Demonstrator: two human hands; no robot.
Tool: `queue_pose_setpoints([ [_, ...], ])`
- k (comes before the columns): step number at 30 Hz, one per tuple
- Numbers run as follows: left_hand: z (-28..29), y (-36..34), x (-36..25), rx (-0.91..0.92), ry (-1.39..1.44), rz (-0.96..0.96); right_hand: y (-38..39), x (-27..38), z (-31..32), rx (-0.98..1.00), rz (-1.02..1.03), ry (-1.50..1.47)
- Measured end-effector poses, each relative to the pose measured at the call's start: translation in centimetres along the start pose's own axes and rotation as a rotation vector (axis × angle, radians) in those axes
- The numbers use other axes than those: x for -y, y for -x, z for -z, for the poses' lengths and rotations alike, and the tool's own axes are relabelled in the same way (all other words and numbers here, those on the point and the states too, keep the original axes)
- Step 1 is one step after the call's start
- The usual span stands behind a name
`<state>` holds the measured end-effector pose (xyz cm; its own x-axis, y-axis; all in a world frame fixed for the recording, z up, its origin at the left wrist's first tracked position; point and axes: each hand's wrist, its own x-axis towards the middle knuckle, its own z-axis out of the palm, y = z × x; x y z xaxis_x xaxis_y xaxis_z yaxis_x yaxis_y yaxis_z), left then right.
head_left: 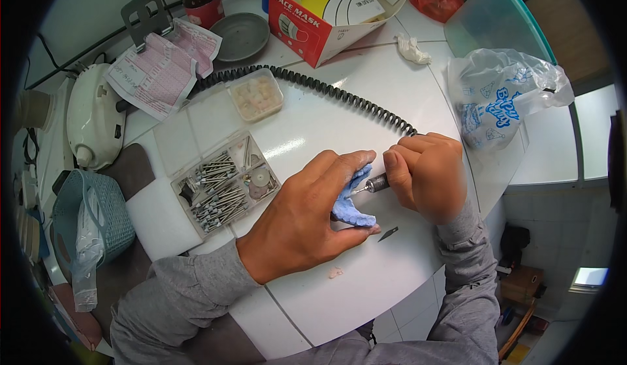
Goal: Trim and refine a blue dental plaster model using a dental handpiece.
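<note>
Head view. Your left hand [307, 211] pinches an arch-shaped blue piece [353, 212] between thumb and fingers, its hollow side turned toward your right hand [428, 175]. Your right hand is closed around a rotary handpiece [379, 182], whose slim tip meets or nearly meets the blue piece's inner edge; contact cannot be confirmed. The piece is thus between your hands, above the counter [398, 270]. The step in hand appears to be trimming or grinding; the next move would call for a steady left grip and light, controlled tip pressure. Printing: beyond your hands, a red-and-white carton [297, 33] carries lettering and a mask picture; beyond your right hand, a clear plastic bag [499, 103] shows blue lettering; beyond your left hand, pink paper sheets [153, 74] bear ruled print and handwriting.
</note>
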<state>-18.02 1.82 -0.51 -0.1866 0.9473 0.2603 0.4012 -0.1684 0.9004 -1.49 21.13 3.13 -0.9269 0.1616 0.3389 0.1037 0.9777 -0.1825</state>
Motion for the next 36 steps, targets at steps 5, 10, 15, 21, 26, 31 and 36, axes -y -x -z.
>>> queue_pose_setpoints([
  [5,0.0,0.0,-0.1,0.007,-0.004,0.016,0.1,0.1,-0.1,-0.001,0.009,-0.005],
  [10,-0.2,0.0,0.0,-0.015,0.002,0.012,0.2,0.3,-0.3,0.020,-0.031,-0.019],
  [15,-0.2,-0.1,0.0,-0.034,0.012,0.002,0.2,0.8,-0.5,0.010,-0.078,-0.036],
  [21,-0.3,-0.1,0.1,-0.036,0.015,0.006,0.1,0.9,-0.3,0.035,-0.103,-0.046],
  [26,-0.3,-0.1,0.1,-0.056,0.018,-0.009,0.1,1.0,-0.1,0.061,-0.116,-0.074],
  [31,-0.2,-0.2,0.0,-0.037,0.024,0.010,0.2,1.1,-0.3,0.039,-0.128,-0.085],
  [36,-0.2,0.0,0.0,-0.030,0.013,0.017,0.2,1.1,-0.2,0.055,-0.124,-0.071],
])
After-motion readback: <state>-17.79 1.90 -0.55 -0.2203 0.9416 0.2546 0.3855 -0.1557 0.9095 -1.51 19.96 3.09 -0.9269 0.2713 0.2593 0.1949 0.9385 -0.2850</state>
